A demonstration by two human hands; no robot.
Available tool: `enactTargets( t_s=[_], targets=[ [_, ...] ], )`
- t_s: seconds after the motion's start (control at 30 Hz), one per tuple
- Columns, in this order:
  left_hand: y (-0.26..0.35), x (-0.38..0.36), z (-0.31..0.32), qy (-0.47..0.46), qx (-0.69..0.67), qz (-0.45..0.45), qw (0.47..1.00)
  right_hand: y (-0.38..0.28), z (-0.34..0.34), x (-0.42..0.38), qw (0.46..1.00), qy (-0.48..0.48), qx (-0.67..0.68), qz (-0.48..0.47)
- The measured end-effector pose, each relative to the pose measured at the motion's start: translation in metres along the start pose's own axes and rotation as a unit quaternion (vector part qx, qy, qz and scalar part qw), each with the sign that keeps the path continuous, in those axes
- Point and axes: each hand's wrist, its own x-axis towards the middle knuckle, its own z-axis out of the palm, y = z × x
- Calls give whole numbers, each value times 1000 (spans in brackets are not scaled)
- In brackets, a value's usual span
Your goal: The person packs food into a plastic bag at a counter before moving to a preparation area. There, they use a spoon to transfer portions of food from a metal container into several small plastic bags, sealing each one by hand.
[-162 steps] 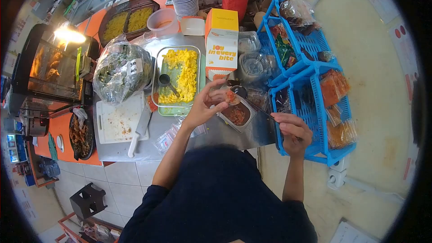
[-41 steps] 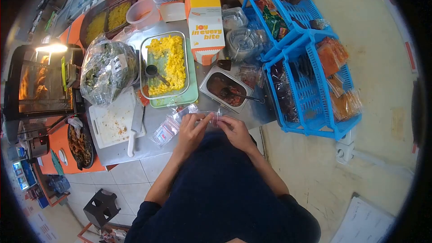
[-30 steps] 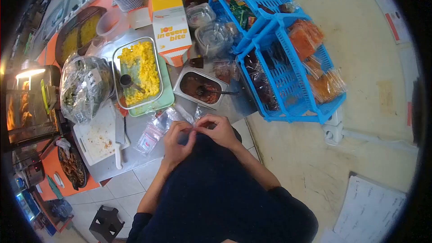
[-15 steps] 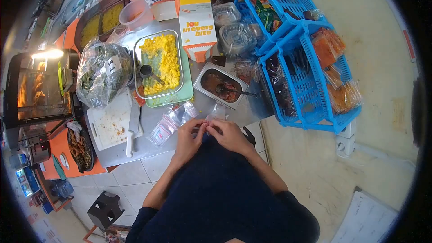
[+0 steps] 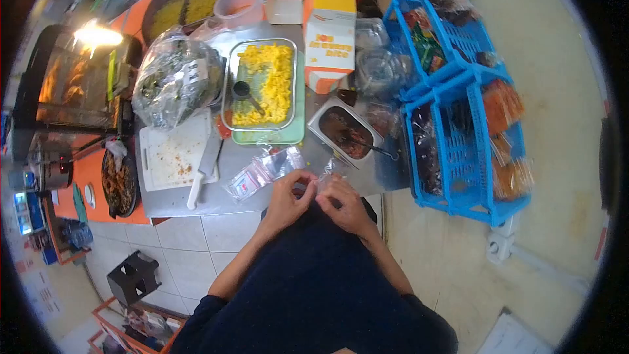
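Head: hands (image 5: 291,200) (image 5: 345,206) pinch bag (image 5: 331,168); carton (image 5: 330,36) reads "joy in every bite".

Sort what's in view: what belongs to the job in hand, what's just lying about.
Job in hand: small clear bag between left hand and right hand; probably loose plastic bags, metal container, spoon.

Apparently just lying about: knife, cutting board, tray of yellow food, printed box, blue baskets.
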Motion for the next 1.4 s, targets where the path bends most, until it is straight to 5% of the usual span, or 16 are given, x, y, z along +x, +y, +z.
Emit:
enactTargets(
  t_s=[0.2,0.37,0.47,0.63,0.73,0.87,0.93,0.97,1.03,1.1,1.17,1.3,1.37,1.4],
  targets=[
    [-13,14,10,-18,-158,-1,987,7,-3,11,990,48,-135,-10],
    [10,26,16,59,32,148,987,12,-7,20,958,164,-235,-11],
    [28,37,24,83,9,180,980,8,-5,29,952,208,-207,-91],
    [38,33,26,68,61,232,968,14,-8,35,965,234,-34,110],
    [43,21,21,4,166,343,925,7,-9,35,948,224,59,221],
    [86,17,-23,-7,260,409,875,8,-22,22,976,149,-5,160],
    [99,26,-40,-87,198,328,920,-5,-27,19,997,25,-5,69],
    [90,32,-47,-94,193,328,920,-8,-26,16,997,30,-9,76],
    [61,45,-56,-335,105,171,920,-13,-21,17,999,4,-48,-5],
    [48,48,-54,-363,101,162,912,-4,-15,10,997,34,-70,-8],
    [43,41,-51,-365,65,103,923,4,-11,-5,991,21,72,113],
    [24,28,-44,-333,15,83,939,32,-9,-32,949,119,112,269],
    [9,25,-44,-296,7,42,954,50,-16,-33,797,359,273,402],
    [-1,25,-43,-298,6,43,954,59,-19,-29,797,361,271,402]
  ],
)
